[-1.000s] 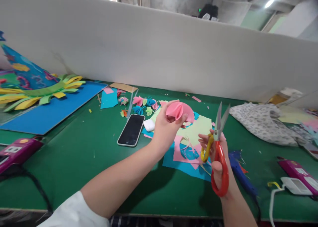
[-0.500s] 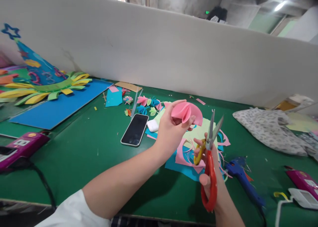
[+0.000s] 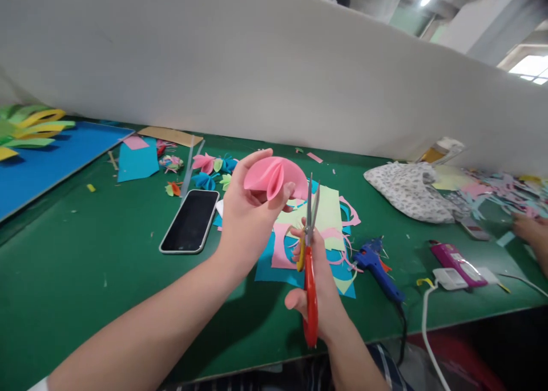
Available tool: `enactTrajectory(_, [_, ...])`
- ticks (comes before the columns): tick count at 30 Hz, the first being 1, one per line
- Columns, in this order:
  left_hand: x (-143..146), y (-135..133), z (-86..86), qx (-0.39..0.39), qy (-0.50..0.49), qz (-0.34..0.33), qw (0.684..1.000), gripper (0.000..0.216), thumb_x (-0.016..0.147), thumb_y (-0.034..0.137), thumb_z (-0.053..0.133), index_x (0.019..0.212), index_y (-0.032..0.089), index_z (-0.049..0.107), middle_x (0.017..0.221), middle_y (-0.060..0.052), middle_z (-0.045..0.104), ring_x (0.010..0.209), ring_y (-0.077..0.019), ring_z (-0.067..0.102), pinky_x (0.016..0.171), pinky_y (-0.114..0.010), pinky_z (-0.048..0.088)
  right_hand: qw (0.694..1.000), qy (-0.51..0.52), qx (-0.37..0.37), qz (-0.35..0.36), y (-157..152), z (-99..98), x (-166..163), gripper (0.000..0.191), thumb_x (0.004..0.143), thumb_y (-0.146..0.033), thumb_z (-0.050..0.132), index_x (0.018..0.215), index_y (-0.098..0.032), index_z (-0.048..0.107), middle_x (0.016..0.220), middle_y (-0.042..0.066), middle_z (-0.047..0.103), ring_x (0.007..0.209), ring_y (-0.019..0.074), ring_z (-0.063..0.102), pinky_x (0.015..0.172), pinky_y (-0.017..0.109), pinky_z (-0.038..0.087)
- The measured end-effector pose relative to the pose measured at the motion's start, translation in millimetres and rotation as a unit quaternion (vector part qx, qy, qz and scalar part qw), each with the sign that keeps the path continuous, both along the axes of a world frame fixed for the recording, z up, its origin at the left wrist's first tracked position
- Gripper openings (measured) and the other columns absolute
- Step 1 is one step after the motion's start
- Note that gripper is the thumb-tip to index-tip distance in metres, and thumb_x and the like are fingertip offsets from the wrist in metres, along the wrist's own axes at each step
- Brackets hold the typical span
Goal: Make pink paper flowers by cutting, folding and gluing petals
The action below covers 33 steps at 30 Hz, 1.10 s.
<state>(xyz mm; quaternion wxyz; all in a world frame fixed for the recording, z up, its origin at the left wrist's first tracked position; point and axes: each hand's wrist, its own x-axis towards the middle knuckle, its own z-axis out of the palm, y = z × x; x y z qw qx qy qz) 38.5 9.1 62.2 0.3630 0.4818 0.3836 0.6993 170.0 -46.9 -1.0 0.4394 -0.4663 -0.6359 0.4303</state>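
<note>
My left hand (image 3: 252, 214) pinches a folded pink paper piece (image 3: 274, 177), rounded along its top with a raised fold in the middle. In my right hand (image 3: 319, 282) is a pair of scissors (image 3: 310, 254) with one red and one yellow handle. Its slightly parted blades point up, close beside the right edge of the pink paper. Under both hands lie paper offcuts (image 3: 329, 202) in pale green, pink and blue, some with round holes cut out. Small folded paper flowers (image 3: 205, 180) sit left of my left hand.
A phone (image 3: 190, 222) lies to the left. A blue glue gun (image 3: 379, 268), a purple device (image 3: 458, 264) with white cable and a patterned cloth (image 3: 406, 194) are on the right. Another person's hand (image 3: 531, 228) is at the far right. A white partition (image 3: 240, 71) stands behind.
My view has turned to the right, bringing another person's hand into sight. The scissor blades have come closer together and nearer the pink paper, which my left hand keeps hold of.
</note>
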Motion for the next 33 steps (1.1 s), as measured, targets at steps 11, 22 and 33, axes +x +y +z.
enactTrajectory(11, [5.3,-3.6,-1.0,-0.003,0.001,-0.005,1.0,0.051,0.068,0.02,0.074,0.113,0.027,0.052,0.102,-0.003,0.055,0.066,-0.0115,0.062,0.052,-0.027,0.061,1.0,0.014,0.023,0.002,0.3,-1.5,-1.7,0.108,0.047,-0.083,0.054,0.137,-0.031,0.025,0.13,0.012,0.043,0.085,0.0225,0.055,0.073,0.042,0.053])
enactTrajectory(22, [8.4,-6.6,-0.8,-0.03,0.016,-0.006,0.999,0.047,0.069,0.02,0.071,0.112,0.026,0.052,0.116,-0.006,0.053,0.064,-0.0117,0.062,0.054,-0.028,0.06,1.0,0.01,0.007,0.006,-1.5,7.1,-0.8,0.107,0.049,-0.085,0.048,0.137,-0.028,0.03,0.129,0.014,0.043,0.084,0.0235,0.057,0.07,0.043,0.054])
enactTrajectory(33, [8.3,-6.8,-3.5,-0.03,0.034,-0.012,0.999,0.048,0.07,0.019,0.07,0.114,0.027,0.052,0.118,-0.006,0.052,0.068,-0.0129,0.064,0.056,-0.029,0.061,1.0,-0.012,-0.017,-0.021,-2.8,7.7,-1.1,0.103,0.055,-0.062,0.073,0.141,-0.035,0.023,0.129,0.014,0.046,0.082,0.0268,0.061,0.046,0.034,0.055])
